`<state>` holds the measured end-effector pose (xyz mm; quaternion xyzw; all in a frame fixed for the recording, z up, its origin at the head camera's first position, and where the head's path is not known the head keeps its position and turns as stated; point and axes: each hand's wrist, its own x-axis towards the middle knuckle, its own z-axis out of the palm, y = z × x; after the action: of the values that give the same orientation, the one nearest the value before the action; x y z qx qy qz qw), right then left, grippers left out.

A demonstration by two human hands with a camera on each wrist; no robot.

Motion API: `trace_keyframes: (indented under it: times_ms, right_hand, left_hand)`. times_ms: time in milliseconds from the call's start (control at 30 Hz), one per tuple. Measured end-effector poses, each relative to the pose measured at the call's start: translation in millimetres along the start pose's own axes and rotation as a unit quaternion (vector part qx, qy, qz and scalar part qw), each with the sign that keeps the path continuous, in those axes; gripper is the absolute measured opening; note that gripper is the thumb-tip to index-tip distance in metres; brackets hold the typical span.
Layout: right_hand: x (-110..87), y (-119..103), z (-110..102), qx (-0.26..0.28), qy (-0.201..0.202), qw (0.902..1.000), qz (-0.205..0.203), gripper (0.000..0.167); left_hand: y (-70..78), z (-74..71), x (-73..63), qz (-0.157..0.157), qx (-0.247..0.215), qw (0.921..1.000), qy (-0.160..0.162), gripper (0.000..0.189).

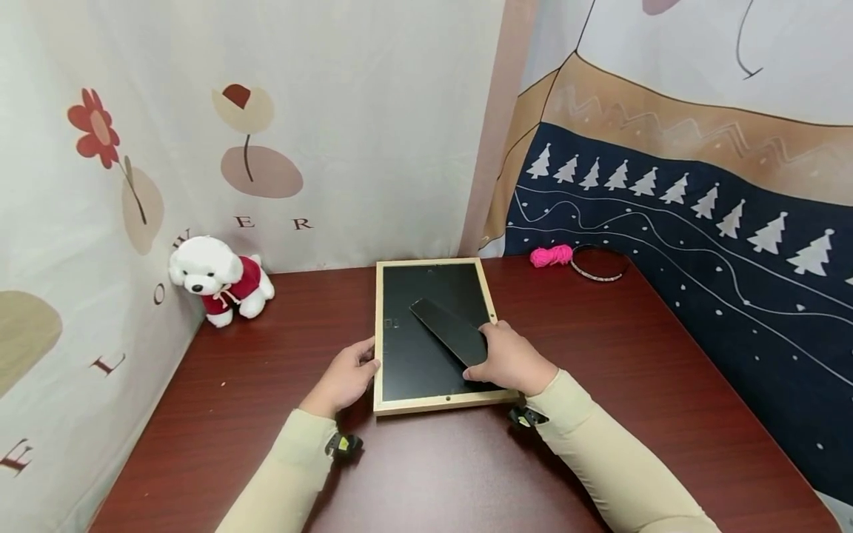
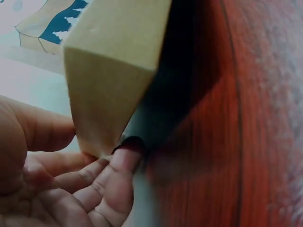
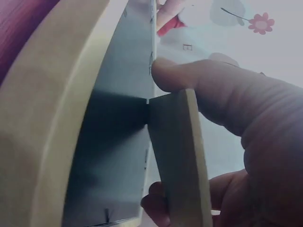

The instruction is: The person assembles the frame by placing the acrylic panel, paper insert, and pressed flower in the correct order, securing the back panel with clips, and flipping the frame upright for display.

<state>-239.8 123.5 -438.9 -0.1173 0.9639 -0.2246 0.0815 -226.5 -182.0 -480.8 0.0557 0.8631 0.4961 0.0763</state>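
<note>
A picture frame [image 1: 378, 374] with a light wood rim lies back side up in the middle of the table in the head view. Its black backing board [image 1: 413, 381] carries a black easel stand [image 1: 453, 333], swung up from the board at a slant. My right hand [image 1: 516, 359] pinches the wide free end of this stand, thumb on one edge and fingers on the other. At the left edge of the frame, my left hand [image 1: 343, 377] holds the rim. The left wrist view shows its fingertips [image 2: 127, 161] curling beneath the wooden side, with dark shadow under the frame.
A white plush dog [image 1: 223, 277] in a red top sits at the back left. A pink yarn bundle [image 1: 551, 256] and a dark headband [image 1: 597, 277] lie at the back right. Printed cloth [image 1: 373, 133] hangs behind the reddish-brown table [image 1: 266, 355].
</note>
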Motion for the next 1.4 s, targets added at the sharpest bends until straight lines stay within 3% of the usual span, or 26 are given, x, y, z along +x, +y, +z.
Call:
trace_keyframes:
  times_ms: [233, 433, 633, 900, 1100, 1400]
  right_hand:
    - [0.4, 2, -3, 0.027, 0.028, 0.999, -0.024, 0.091]
    - [1.0, 4, -6, 0.063, 0.055, 0.9952, -0.052, 0.09]
    - [1.0, 5, -8, 0.06, 0.032, 0.9955, -0.066, 0.097]
    - [-5.3, 3, -12, 0.013, 0.002, 0.9965, -0.082, 0.107]
    - [-3.3, 4, -16, 0.023, 0.03, 0.9964, -0.076, 0.102]
    - [-1.3, 9, -24, 0.059, 0.094, 0.9881, -0.106, 0.094]
  left_hand:
    - [-2.5, -3.8, 3.1, -0.022, -0.084, 0.9963, 0.002, 0.062]
    - [-5.2, -7.8, 7.6, -0.007, -0.142, 0.9899, -0.003, 0.063]
    - [-5.7, -10.8, 7.0, -0.006, -0.148, 0.989, 0.006, 0.057]
    - [-5.9, -13.2, 6.7, -0.009, -0.153, 0.9882, 0.009, 0.058]
    - [-5.6, -12.4, 6.2, 0.009, -0.167, 0.9857, 0.025, 0.057]
    - [-1.7, -9.1, 6.2, 0.067, -0.192, 0.9773, 0.061, 0.06]
